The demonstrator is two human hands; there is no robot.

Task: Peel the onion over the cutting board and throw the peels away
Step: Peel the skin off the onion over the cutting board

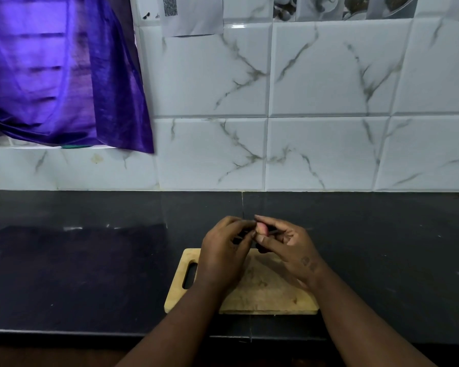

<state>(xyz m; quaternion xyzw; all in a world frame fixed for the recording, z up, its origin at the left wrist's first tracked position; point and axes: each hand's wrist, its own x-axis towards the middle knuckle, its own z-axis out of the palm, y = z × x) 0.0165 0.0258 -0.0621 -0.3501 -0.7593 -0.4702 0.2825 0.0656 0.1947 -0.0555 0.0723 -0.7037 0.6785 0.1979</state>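
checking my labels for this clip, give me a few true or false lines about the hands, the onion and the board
1. The left hand and the right hand both hold the onion. True.
2. The onion lies flat on the cutting board. False: it is held up in the air, over the board's far edge.
3. The board's handle slot is at its right end. False: it is at the left end.
4. A purple cloth hangs at the upper left. True.
5. The counter is white. False: it is black; the wall tiles are white.
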